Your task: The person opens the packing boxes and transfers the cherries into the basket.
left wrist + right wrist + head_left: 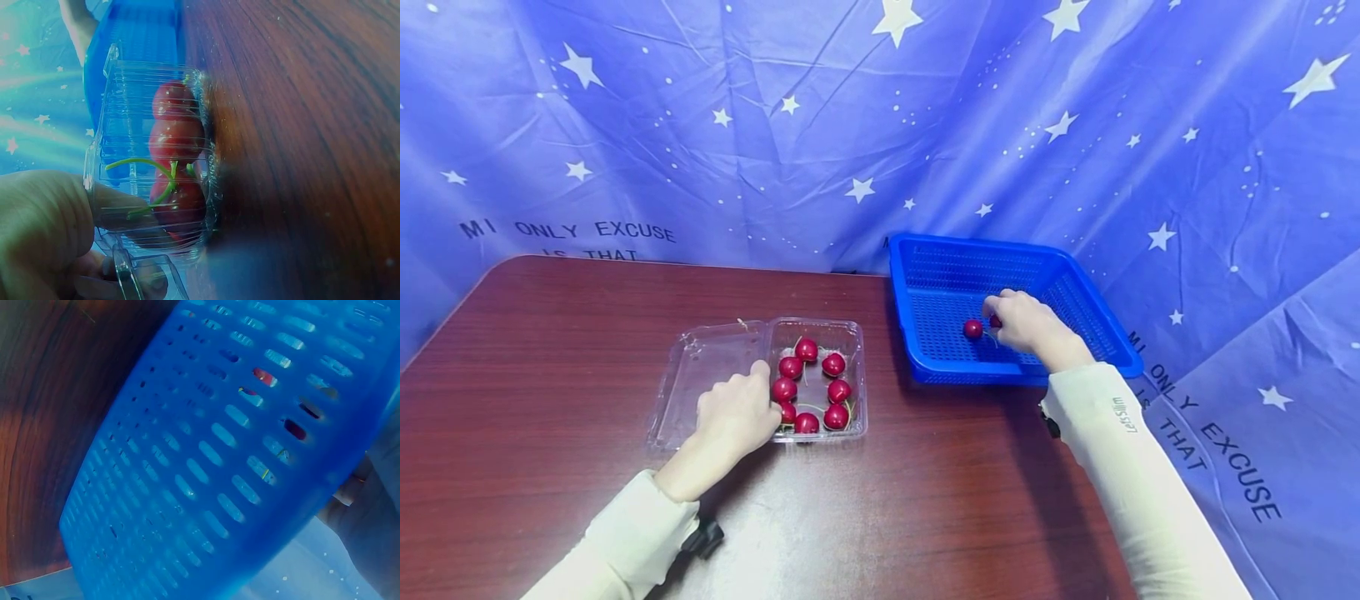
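A clear plastic clamshell box (861,375) lies open on the table, its lid (696,367) folded out to the left. Several red cherries (807,349) with green stems sit inside it. My left hand (737,408) grips the box's left side near the hinge; in the left wrist view a finger reaches inside the wall, beside the cherries (177,140). Over at the right, my right hand (1033,327) is down in a blue plastic basket (977,369), fingers around a cherry (996,321). Another cherry (973,329) lies on the basket floor just left of those fingers.
The basket's slotted wall (206,453) fills most of the right wrist view and hides much of the right hand. Both containers stand on a dark red wood-grain table (910,483). A blue curtain (820,125) with white stars hangs behind and to the right.
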{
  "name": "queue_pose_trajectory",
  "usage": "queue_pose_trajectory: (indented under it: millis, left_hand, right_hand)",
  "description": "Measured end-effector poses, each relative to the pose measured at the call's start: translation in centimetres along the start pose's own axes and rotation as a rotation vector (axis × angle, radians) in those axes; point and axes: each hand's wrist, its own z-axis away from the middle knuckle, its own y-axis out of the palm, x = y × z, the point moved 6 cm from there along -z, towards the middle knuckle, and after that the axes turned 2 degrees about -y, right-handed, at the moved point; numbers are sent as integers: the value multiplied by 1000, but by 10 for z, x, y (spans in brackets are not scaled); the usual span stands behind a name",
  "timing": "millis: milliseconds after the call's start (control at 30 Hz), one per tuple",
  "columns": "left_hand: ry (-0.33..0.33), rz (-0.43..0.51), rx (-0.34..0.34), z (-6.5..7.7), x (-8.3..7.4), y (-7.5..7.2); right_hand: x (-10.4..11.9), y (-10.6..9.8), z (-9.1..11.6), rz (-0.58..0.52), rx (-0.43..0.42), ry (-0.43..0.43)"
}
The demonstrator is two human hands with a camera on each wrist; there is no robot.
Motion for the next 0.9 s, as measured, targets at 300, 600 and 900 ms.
queue_pose_trajectory:
  millis: [300, 600, 900]
  left_hand:
    - [-1, 0, -8, 0, 0, 1]
    - [3, 0, -9, 0, 0, 1]
    - [2, 6, -14, 0, 0, 0]
  right_hand:
    - [1, 8, -2, -5, 20, -31]
    - [-1, 12, -4, -33, 41, -14]
    - [-2, 8, -3, -33, 29, -21]
